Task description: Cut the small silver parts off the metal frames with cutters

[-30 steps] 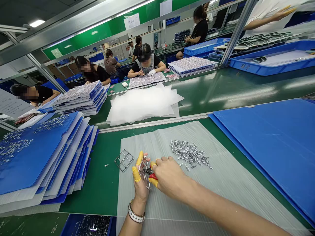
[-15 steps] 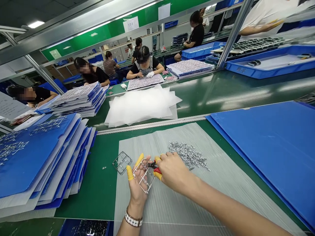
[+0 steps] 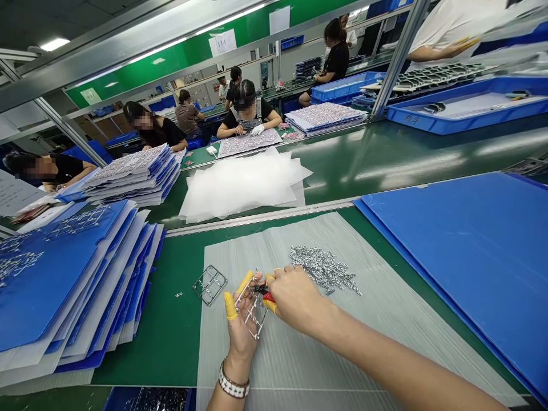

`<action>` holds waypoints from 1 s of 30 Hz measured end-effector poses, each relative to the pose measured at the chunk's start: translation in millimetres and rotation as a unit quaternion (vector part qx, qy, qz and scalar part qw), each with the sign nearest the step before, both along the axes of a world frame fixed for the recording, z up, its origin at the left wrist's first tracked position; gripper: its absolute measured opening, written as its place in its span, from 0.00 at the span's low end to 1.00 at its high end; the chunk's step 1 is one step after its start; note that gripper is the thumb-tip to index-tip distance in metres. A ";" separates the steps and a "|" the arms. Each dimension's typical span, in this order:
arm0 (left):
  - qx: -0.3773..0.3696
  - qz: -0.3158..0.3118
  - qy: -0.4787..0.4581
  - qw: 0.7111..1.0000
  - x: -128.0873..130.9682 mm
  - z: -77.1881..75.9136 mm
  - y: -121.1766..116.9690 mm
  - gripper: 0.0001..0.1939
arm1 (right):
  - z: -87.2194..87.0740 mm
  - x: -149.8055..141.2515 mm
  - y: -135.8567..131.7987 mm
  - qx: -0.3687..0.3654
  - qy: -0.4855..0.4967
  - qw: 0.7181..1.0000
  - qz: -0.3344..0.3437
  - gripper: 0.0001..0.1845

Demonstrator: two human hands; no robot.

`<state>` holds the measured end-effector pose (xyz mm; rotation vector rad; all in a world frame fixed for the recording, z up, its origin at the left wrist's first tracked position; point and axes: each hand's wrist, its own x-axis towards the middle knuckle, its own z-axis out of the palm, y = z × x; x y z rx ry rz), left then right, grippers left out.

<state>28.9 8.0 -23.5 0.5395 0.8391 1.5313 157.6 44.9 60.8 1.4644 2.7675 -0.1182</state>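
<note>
My left hand (image 3: 242, 325), palm up with yellow finger cots on, holds a silvery sprue frame (image 3: 258, 326) of small moulded parts. Red-handled side cutters (image 3: 268, 296) are gripped in my right hand (image 3: 295, 297), which also wears yellow finger cots. The cutters' jaws reach the upper part of the frame, close to the left fingertips; the exact cutting spot is too small to make out. Just behind my right hand lies a heap of small silvery parts (image 3: 327, 268) on a translucent foam sheet (image 3: 325, 365). Left of my left hand, another sprue frame (image 3: 209, 285) lies at the sheet's edge.
Stacked blue and white sheets (image 3: 124, 291) with sprue frames on top stand at the left. Blue boards (image 3: 462, 245) cover the right. Beyond the metal rail are white foam sheets (image 3: 244, 185) and a blue tray (image 3: 454, 117). Several co-workers sit opposite.
The view has shifted slightly. My right hand with the cutters has moved a little leftward along the frame, and the left thumb has shifted slightly. Both hands keep their hold.
</note>
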 end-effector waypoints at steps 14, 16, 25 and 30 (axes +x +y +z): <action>-0.046 0.005 -0.076 0.996 -12.3 7.8 7.5 0.37 | -19.8 15.5 -9.9 -0.005 -0.011 1.000 -0.025 0.14; -0.046 0.011 -0.074 0.996 -11.2 8.7 8.5 0.37 | -18.9 15.1 -11.5 -0.022 -0.017 0.999 -0.024 0.14; -0.025 0.025 -0.009 0.999 -2.5 10.1 5.4 0.36 | -14.3 9.5 -10.0 -0.030 -0.017 0.999 -0.021 0.14; -0.004 0.042 0.035 0.998 0.5 5.8 5.0 0.35 | -18.5 7.9 -9.5 -0.015 -0.019 1.000 -0.011 0.14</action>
